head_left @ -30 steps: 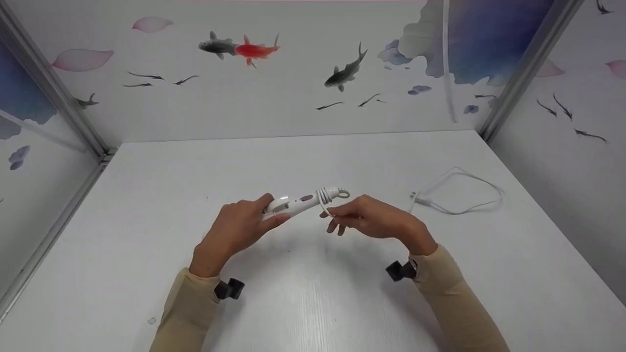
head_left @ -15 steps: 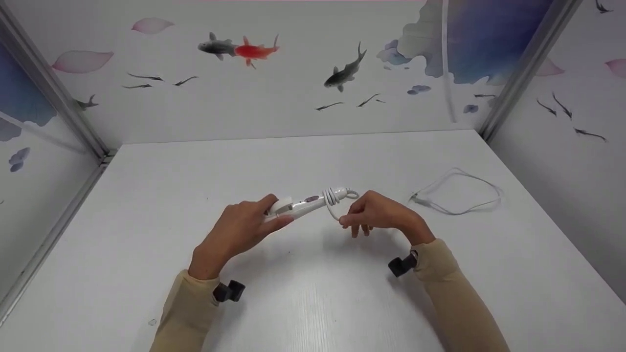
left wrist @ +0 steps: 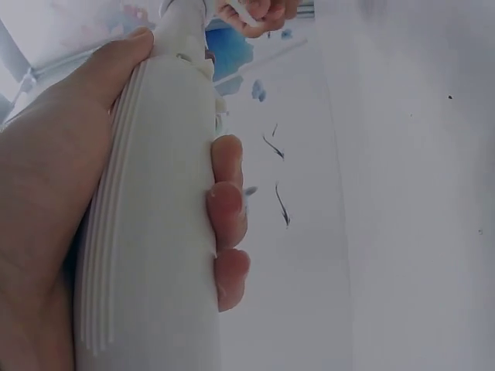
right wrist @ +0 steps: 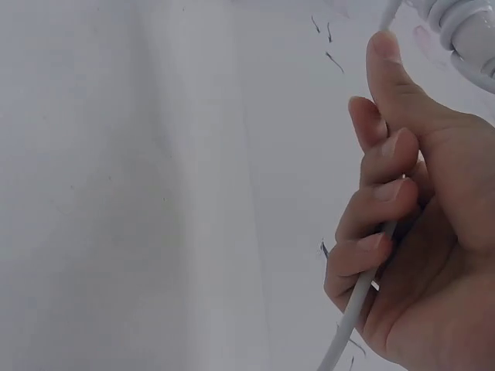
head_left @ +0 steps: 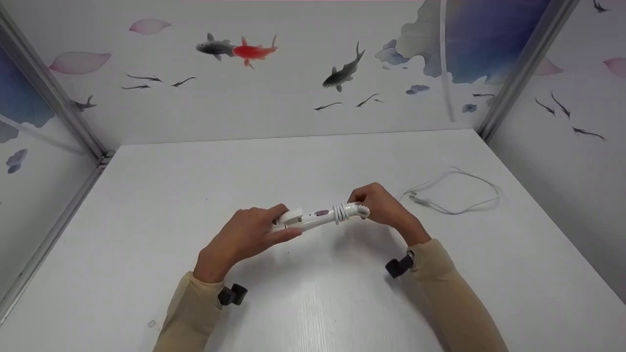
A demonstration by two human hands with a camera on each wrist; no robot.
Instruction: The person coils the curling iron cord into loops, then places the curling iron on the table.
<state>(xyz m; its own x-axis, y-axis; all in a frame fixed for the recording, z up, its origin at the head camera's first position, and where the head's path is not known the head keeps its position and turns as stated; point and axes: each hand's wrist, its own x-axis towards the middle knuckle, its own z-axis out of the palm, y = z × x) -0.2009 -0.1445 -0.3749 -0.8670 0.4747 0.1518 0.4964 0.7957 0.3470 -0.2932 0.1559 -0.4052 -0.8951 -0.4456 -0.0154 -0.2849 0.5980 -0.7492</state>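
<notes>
A white curling iron [head_left: 310, 221] is held above the table, its lever [head_left: 293, 215] beside my left hand [head_left: 242, 232]. That hand grips the ridged white body [left wrist: 155, 193], thumb on one side and fingertips on the other. Several turns of white cord [head_left: 340, 213] wrap the handle near its end. My right hand [head_left: 384, 208] is at the far side of the handle's end, partly hidden behind it. In the right wrist view its curled fingers hold the cord [right wrist: 352, 317], which runs through the palm and out past the thumb tip toward the wrapped handle [right wrist: 473, 39].
The rest of the cord lies in a wide loop on the white table [head_left: 195, 190] at the right, with the plug [head_left: 420, 200] at the loop's near left. Panels printed with fish [head_left: 254, 51] stand at the back and sides.
My right hand has carried the cord from the near side of the handle out past its end and round to the far side. The curling iron has shifted right, toward me, and lies more level.
</notes>
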